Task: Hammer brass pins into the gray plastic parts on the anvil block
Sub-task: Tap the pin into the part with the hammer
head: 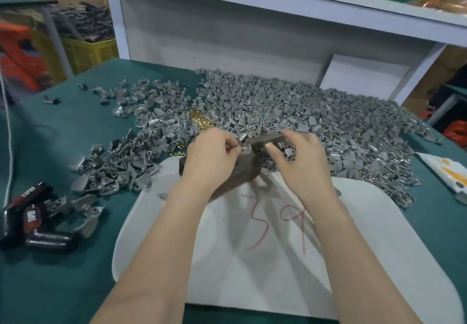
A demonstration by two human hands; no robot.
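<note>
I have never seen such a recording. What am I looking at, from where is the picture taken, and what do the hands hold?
The one picture comes from a camera worn on a person's head, looking down at two bare hands; no machine. The left hand pinches a small gray plastic part on the dark rectangular anvil block, which stands on a white board. The right hand is blurred; what it holds is unclear. Behind lie a large heap of gray plastic parts and a small pile of brass pins on green cloth.
</note>
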